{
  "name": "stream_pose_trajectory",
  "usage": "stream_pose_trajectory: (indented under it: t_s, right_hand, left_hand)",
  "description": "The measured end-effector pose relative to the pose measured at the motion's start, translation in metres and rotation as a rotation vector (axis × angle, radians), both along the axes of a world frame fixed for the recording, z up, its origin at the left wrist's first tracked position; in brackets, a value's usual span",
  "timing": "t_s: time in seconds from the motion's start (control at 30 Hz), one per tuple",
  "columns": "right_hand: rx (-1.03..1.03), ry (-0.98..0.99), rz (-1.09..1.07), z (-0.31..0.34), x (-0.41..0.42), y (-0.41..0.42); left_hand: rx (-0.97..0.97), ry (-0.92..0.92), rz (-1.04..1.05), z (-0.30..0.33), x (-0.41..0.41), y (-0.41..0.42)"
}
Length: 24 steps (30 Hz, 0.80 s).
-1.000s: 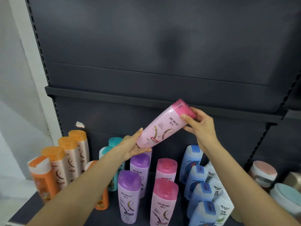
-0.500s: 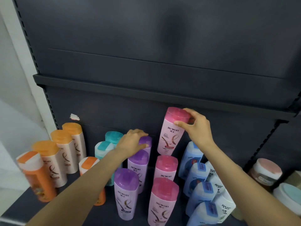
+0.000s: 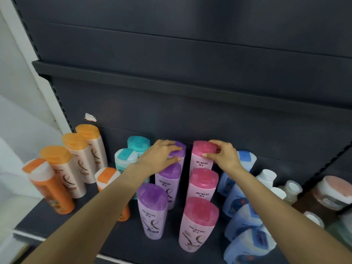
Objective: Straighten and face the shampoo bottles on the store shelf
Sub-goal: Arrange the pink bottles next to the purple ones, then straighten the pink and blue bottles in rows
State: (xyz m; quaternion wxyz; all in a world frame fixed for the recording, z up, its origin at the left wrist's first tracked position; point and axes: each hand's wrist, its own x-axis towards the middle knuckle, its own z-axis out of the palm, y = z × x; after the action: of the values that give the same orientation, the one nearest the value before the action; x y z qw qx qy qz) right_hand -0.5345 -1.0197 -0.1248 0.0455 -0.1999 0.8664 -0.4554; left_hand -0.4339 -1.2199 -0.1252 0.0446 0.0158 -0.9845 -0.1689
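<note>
A pink-capped shampoo bottle [image 3: 201,159] stands upright at the back of the pink row, label facing me. My right hand [image 3: 222,156] grips its cap with thumb and curled fingers. Two more pink-capped bottles [image 3: 202,189] [image 3: 198,223] stand in front of it. My left hand [image 3: 160,158] rests over the cap of the rearmost purple-capped bottle [image 3: 180,149], fingers fairly straight. Two other purple-capped bottles [image 3: 168,181] [image 3: 152,208] line up before it. All stand on the dark shelf [image 3: 85,221].
Orange-capped bottles [image 3: 74,161] stand in a row at the left, teal-capped ones [image 3: 133,151] beside my left hand. Blue bottles [image 3: 243,212] fill the right, with white bottles and jars [image 3: 331,191] beyond. An upper shelf edge [image 3: 171,80] overhangs.
The pink bottle went from tilted in both hands to upright, then down onto the shelf behind the pink row. My left hand left it and moved onto the rear purple cap.
</note>
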Motion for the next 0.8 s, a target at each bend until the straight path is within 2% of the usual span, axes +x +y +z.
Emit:
stream_pose_trajectory:
  t_s: [0.37, 0.57, 0.7, 0.8]
  right_hand:
    - [-0.024, -0.075, 0.015, -0.02, -0.004, 0.006]
    - [0.093, -0.059, 0.039, -0.017, 0.0, 0.009]
    - [0.198, 0.002, 0.014, -0.006, 0.01, 0.013]
    - [0.131, 0.036, -0.021, 0.008, 0.031, 0.028]
  left_hand:
    - [0.029, 0.036, 0.033, 0.001, 0.001, 0.0]
    - [0.081, 0.095, 0.024, 0.009, 0.006, 0.011]
    - [0.154, 0.14, -0.031, 0.015, 0.016, 0.026]
    - [0.258, 0.176, -0.08, 0.024, 0.033, 0.043]
